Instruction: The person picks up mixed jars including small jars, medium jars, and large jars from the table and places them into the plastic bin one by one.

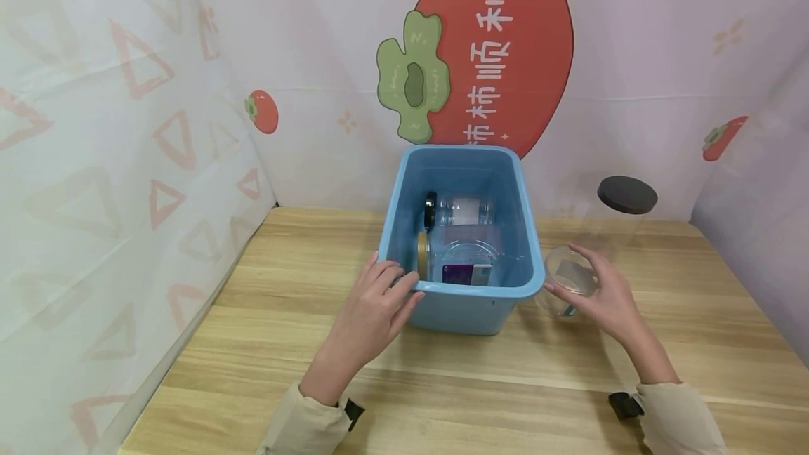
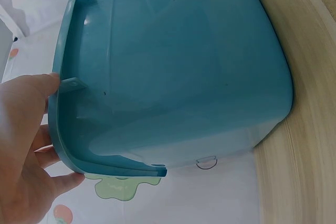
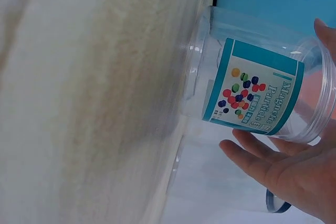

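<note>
Blue bin (image 1: 460, 313), centre, is already holding lidded jars (image 1: 465, 211); left hand (image 1: 377, 300) is gripping its rim (image 1: 470, 291), right hand (image 1: 603, 299) is clasping the Magnetic Particle jar (image 3: 257, 87) (black-lidded jar (image 1: 626, 199) also standing outside, right).

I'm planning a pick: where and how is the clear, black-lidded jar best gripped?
Take the black-lidded jar around its upper wall, just under the lid, probably from the person's right: it stands upright and looks round-bodied, while the right hand and labelled jar crowd its near left side.
</note>
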`<state>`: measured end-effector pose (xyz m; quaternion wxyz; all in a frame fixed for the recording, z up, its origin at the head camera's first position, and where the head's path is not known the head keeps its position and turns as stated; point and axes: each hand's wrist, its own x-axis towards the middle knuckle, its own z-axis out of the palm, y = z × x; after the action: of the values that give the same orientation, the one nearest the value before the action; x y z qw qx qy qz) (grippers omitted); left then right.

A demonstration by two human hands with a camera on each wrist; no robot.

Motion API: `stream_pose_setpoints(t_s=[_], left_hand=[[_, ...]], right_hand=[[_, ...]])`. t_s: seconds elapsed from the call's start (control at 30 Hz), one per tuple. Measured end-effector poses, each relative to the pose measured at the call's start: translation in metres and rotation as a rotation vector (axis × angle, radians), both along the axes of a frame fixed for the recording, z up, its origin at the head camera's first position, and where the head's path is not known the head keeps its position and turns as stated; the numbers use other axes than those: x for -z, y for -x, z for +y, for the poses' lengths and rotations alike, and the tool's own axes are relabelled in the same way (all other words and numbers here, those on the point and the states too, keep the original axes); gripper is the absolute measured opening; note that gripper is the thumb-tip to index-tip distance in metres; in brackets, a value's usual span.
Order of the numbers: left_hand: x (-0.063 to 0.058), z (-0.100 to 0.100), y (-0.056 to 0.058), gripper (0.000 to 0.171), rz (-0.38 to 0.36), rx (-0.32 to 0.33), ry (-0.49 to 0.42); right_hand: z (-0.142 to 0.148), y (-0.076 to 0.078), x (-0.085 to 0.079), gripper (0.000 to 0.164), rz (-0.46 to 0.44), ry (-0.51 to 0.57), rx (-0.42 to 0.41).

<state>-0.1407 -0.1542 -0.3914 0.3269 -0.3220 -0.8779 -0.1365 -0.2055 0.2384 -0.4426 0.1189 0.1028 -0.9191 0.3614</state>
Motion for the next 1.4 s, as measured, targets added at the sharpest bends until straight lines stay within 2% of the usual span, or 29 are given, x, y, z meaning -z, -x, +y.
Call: stream_pose_setpoints(t_s=[0.37,0.57,0.83,1.13,1.4], left_hand=[[0.000,-0.001,-0.001,0.027,-0.006,0.002,-0.011],[-0.001,-0.001,-0.001,0.027,-0.011,0.001,-0.009],[-0.001,-0.001,-0.001,0.026,-0.014,0.002,-0.005],[-0.001,0.000,-0.001,0.026,-0.006,0.004,-0.004],[-0.001,0.000,-0.001,0.027,-0.014,0.001,-0.008]], right_hand=[[-0.002,0.001,-0.001,0.088,-0.010,0.008,-0.007],[-0.001,-0.004,-0.004,0.086,-0.015,0.013,-0.004],[0.001,-0.008,-0.007,0.081,0.019,0.011,-0.018],[-0.001,-0.009,-0.009,0.083,0.012,-0.013,-0.003],[-0.004,-0.011,-0.012,0.082,0.057,-0.019,0.002]])
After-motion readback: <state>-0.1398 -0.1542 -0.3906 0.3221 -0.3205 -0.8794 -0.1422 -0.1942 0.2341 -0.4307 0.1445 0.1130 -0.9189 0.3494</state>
